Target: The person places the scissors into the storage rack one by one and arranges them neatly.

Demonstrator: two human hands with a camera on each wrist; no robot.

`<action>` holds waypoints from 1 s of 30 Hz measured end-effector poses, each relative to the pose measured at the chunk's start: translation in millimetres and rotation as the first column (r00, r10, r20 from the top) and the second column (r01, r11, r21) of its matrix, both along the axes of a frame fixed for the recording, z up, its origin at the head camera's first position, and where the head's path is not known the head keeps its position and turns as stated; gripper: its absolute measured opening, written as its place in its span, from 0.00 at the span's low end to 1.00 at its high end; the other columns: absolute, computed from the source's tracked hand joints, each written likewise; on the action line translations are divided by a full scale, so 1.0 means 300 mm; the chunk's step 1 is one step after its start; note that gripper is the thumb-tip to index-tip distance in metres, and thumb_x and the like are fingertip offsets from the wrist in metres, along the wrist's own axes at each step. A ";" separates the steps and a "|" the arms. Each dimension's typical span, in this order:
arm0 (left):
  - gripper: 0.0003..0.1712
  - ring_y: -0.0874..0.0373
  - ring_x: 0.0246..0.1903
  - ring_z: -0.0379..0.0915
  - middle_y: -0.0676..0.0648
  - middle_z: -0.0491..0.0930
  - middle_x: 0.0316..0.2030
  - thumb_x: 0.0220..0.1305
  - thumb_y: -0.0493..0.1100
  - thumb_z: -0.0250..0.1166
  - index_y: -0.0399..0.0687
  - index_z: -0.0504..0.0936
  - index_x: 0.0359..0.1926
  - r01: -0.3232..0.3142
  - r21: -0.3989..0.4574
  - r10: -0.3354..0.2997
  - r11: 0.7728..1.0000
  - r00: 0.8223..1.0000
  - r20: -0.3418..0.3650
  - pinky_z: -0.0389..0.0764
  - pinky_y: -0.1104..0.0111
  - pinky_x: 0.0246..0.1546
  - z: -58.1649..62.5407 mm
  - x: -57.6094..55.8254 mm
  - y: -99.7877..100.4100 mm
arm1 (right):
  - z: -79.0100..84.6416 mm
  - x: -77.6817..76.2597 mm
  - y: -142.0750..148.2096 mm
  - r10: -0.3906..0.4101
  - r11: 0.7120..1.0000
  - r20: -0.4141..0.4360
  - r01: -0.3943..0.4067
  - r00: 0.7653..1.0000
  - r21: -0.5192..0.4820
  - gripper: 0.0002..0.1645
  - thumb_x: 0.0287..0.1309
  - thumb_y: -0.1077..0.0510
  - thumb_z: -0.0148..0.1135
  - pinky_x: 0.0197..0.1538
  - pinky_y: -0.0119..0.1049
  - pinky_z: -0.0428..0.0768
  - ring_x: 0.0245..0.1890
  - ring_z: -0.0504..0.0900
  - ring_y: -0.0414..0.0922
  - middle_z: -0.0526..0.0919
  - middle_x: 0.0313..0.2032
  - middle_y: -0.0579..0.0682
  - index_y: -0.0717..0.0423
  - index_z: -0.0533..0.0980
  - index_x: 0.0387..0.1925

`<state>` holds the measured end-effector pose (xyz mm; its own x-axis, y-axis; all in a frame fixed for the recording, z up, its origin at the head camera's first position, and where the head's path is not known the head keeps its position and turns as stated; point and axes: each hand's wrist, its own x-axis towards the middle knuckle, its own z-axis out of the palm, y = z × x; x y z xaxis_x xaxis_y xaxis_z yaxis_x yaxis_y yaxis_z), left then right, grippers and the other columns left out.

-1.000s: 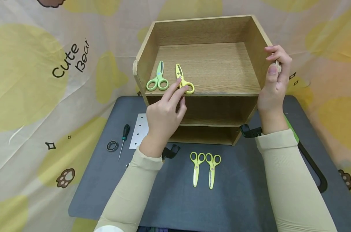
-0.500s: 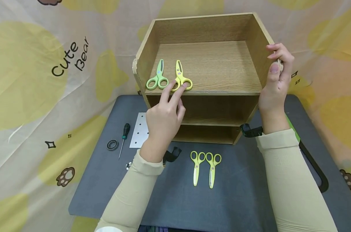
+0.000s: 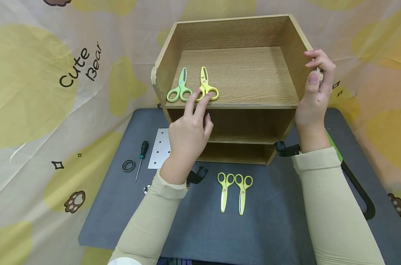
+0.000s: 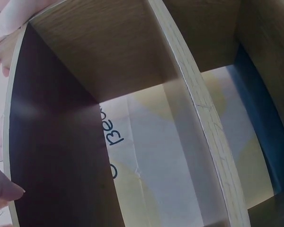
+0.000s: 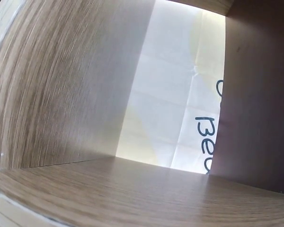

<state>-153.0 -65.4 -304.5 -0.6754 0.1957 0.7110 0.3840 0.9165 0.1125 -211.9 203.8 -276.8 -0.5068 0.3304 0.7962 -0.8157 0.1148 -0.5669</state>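
Observation:
A wooden shelf unit (image 3: 243, 79) stands on the table, its compartments open toward me. On its top board lie green scissors (image 3: 179, 89) at the left and yellow scissors (image 3: 205, 81) beside them, both blades pointing to the back. My left hand (image 3: 188, 134) reaches over the front edge, index and middle fingers extended onto the yellow scissors' handle loops. With my right hand (image 3: 314, 88) I grip the rounded front of the right side panel. The left wrist view shows the compartments (image 4: 132, 47), with my left thumb (image 4: 4, 189) at their edge.
Two pairs of yellow-green scissors (image 3: 224, 193) lie side by side in front of the shelf on the grey table (image 3: 263, 232). Left are a black tape roll (image 3: 128, 165), a screwdriver (image 3: 142, 156) and a white perforated plate (image 3: 159, 151). A green and black tool (image 3: 356, 187) lies partly under the right forearm.
The yellow scissors have shifted slightly left and back and turned straighter, with my left fingers moving onto their handle loops. My right hand keeps its grip on the side panel.

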 end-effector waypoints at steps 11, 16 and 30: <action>0.32 0.58 0.10 0.56 0.44 0.72 0.70 0.67 0.38 0.67 0.58 0.74 0.71 0.017 0.015 -0.017 1.000 1.000 0.012 0.61 0.66 0.11 -0.001 -0.002 -0.004 | 0.001 -0.002 0.001 -0.002 1.000 -0.002 0.002 1.000 -0.003 0.10 0.69 0.65 0.41 0.71 0.38 0.60 0.65 0.69 0.54 0.78 0.53 0.52 0.62 0.71 0.41; 0.31 0.58 0.10 0.57 0.45 0.72 0.70 0.68 0.38 0.67 0.56 0.74 0.70 0.023 0.015 -0.023 1.000 1.000 0.015 0.61 0.67 0.11 -0.001 -0.003 -0.003 | 0.002 0.000 0.000 -0.002 1.000 -0.003 0.002 1.000 -0.003 0.11 0.69 0.65 0.41 0.71 0.39 0.60 0.65 0.69 0.54 0.78 0.53 0.52 0.62 0.71 0.41; 0.33 0.57 0.10 0.59 0.44 0.71 0.68 0.67 0.38 0.68 0.57 0.72 0.71 0.008 0.005 -0.008 1.000 1.000 0.024 0.63 0.66 0.11 -0.008 -0.003 0.000 | -0.002 -0.001 -0.003 0.002 1.000 -0.008 -0.002 1.000 -0.005 0.10 0.69 0.65 0.41 0.71 0.39 0.61 0.65 0.70 0.54 0.78 0.53 0.52 0.63 0.71 0.41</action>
